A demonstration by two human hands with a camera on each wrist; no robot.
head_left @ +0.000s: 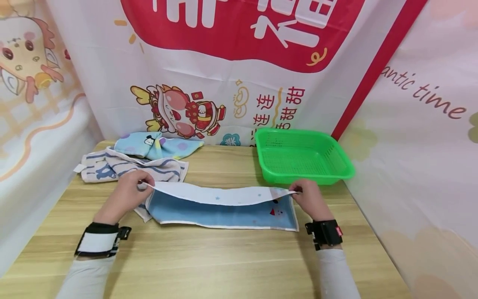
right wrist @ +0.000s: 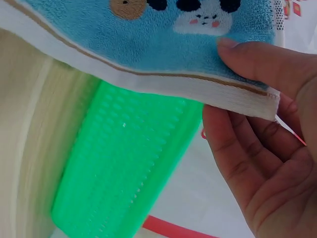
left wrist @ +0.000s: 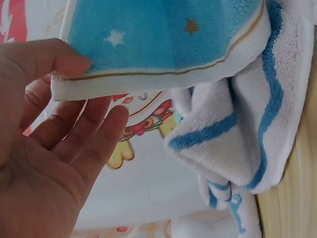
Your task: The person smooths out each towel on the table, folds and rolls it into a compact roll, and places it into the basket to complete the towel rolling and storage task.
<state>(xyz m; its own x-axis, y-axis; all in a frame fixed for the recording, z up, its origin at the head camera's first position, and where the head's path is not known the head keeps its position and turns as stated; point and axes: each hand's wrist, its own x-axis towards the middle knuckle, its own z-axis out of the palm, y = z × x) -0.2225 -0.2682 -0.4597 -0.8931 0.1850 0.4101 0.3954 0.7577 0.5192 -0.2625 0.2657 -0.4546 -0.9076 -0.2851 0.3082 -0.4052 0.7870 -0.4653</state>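
Note:
A blue towel [head_left: 224,214] with a white border is spread between both hands, its raised long edge folding over so the pale underside shows. My left hand [head_left: 132,189] pinches one corner between thumb and fingers; the left wrist view shows the thumb on the blue face [left wrist: 133,37] with its stars. At the opposite corner my right hand [head_left: 308,197] pinches the same edge, thumb on top, near a printed animal face [right wrist: 204,20]. The towel's lower edge hangs toward the front of the table.
Behind the left hand lie a crumpled striped towel [head_left: 130,166] and a light blue spotted towel [head_left: 160,146]. A green plastic basket [head_left: 304,179] stands at the back right of the wooden table [head_left: 224,265]. Printed cloth walls [head_left: 231,99] enclose the table's back and sides.

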